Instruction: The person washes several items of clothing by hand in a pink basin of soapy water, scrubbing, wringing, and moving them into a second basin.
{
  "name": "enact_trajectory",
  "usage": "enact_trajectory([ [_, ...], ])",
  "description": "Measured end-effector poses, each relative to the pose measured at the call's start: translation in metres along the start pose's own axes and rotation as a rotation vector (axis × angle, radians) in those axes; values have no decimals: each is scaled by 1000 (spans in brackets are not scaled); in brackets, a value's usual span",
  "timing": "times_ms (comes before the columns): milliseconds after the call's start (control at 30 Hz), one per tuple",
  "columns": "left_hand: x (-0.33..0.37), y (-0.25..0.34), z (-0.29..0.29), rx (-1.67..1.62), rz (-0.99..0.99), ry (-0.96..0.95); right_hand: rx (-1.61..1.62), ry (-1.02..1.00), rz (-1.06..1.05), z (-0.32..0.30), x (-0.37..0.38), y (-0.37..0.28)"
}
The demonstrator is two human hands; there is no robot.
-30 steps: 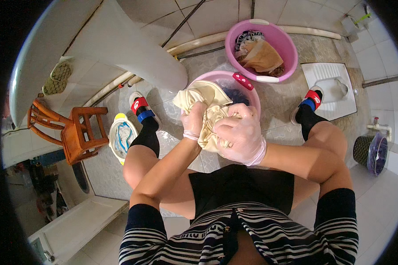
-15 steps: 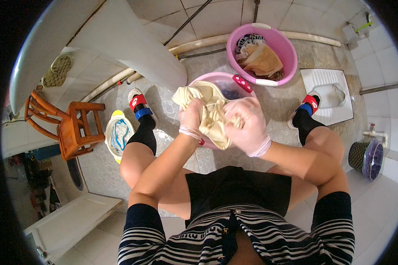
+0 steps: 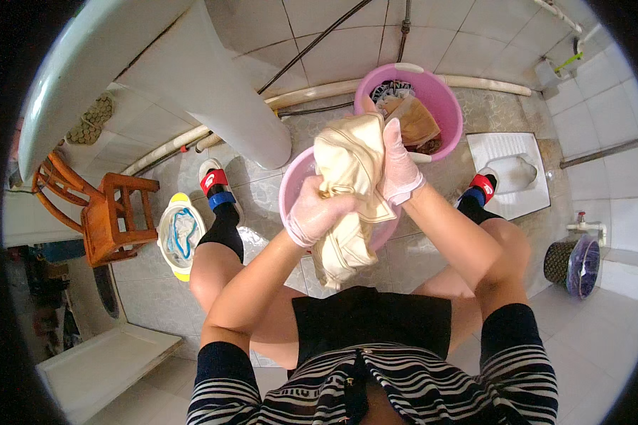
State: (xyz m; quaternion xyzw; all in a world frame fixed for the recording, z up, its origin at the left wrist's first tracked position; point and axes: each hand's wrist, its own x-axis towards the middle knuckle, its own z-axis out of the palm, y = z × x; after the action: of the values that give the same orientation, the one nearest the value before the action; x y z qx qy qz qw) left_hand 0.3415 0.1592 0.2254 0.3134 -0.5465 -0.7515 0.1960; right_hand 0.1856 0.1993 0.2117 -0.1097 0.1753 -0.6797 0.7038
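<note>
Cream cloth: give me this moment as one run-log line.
left hand: grips cream cloth, lower part | right hand: grips its upper part | cloth: lifted above near pink basin | far pink tub: holds other laundry

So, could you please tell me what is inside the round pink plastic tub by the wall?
The round pink plastic tub holds crumpled laundry: a tan cloth on top and a dark patterned piece behind it. The tub's bottom is covered, and the gloved right hand hides its near edge.

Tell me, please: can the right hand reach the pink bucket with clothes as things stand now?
Probably yes. The right hand is right beside the pink bucket, nothing between them, but it grips the cream cloth, so it is not free.
</note>
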Motion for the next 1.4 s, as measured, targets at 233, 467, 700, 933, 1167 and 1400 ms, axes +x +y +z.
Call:
enact_trajectory([
  [233, 7, -32, -9, 445, 354, -155, -1104, -187, -25, 37, 1, 13],
  [467, 11, -20, -8, 789, 301, -229, -1017, 351, -270, 12, -3, 41],
  [700, 3, 2, -1, 377, -105, 4, -408, 445, -340, -11, 1, 22],
  [933, -4, 3, 6, 328, -30, 94, -93, 384, -183, 3, 5, 17],
  [1167, 4, -2, 1, 563, 39, 107, -173, 424, 164, -10, 9, 16],
  [1400, 7, -31, -9, 829, 377, 44, -721, 187, 58, 27, -12, 41],
])
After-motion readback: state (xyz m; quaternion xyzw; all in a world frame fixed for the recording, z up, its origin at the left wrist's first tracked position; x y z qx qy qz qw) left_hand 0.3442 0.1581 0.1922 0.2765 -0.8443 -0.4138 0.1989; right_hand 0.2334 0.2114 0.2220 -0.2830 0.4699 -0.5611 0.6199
